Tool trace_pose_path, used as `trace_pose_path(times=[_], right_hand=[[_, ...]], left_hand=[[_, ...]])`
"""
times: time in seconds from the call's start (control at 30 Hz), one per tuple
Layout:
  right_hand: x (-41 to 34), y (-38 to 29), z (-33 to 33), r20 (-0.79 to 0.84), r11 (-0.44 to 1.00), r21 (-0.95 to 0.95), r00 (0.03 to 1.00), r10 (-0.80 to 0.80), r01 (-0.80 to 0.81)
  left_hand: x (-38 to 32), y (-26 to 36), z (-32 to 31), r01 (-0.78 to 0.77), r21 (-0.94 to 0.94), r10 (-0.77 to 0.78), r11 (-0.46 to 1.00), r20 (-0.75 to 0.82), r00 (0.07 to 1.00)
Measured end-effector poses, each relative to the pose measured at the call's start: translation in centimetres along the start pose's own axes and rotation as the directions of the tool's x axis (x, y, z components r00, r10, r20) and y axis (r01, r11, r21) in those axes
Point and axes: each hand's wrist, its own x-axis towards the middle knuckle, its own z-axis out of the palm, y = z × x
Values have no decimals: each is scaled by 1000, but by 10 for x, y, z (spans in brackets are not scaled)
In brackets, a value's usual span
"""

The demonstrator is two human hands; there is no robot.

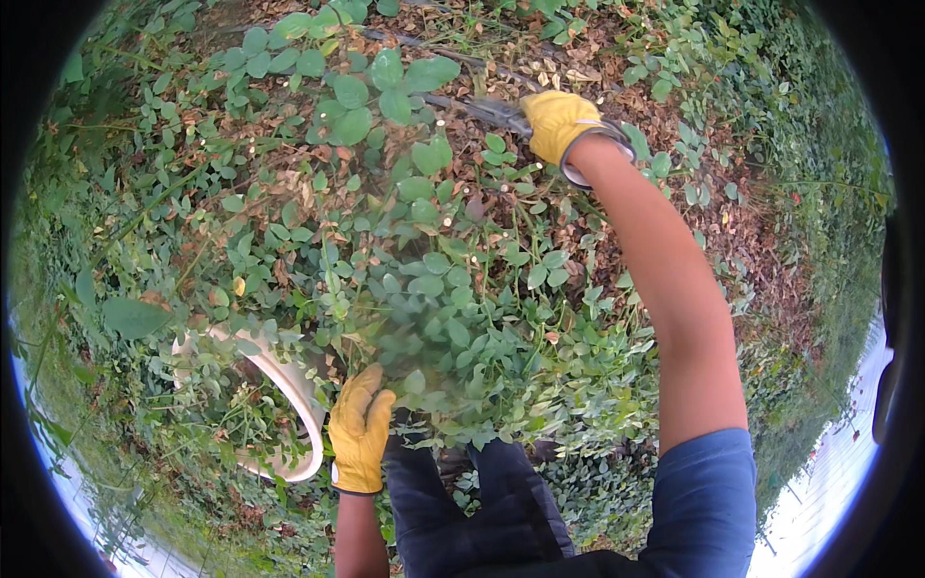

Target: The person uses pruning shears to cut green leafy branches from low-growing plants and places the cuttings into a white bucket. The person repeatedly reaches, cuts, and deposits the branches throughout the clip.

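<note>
Reaching out to the upper right, my right hand (pixel 564 124), in a yellow work glove, grips what looks like pruning shears (pixel 498 114); their blades are blurred and point left among stems and dry leaves. My left hand (pixel 359 428), also in a yellow glove, is near my legs with fingers extended and the thumb apart, holding nothing that shows. Just left of it a white bucket (pixel 307 426) lies tilted, with leafy green stems (pixel 253 404) in and over its mouth. Between my hands spread leafy rose-like stems (pixel 441 282), several with pale cut ends (pixel 446 222).
A dark hose or pipe (pixel 412 41) crosses the ground at the top. Brown dry leaves (pixel 751 238) cover soil on the right. Long thin stems (pixel 155 206) arch across the left side. Dense foliage reaches my legs.
</note>
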Motion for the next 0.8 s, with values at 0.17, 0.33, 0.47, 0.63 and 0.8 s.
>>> trace_pose_path(times=[0.17, 0.33, 0.47, 0.63, 0.8], right_hand=[[-37, -9, -28, -340, 980, 113, 920, 194, -165], [-120, -36, -38, -627, 805, 584, 688, 366, 104], [-205, -83, -20, -37, -581, 765, 921, 389, 276], [-307, -179, 36, 385, -998, -67, 922, -45, -21], [-396, -318, 75, 199, -126, 977, 954, 226, -174]], left_hand=[[-15, 23, -7, -212, 191, 215, 958, 6, 977], [-65, 31, -9, -222, 26, 222, 975, 1, 975], [-109, 13, -18, 113, -295, -82, 949, 117, 990], [-154, -40, -51, 520, -725, -544, 451, 239, 804], [-192, -151, -124, 531, -719, -708, 449, 77, 702]])
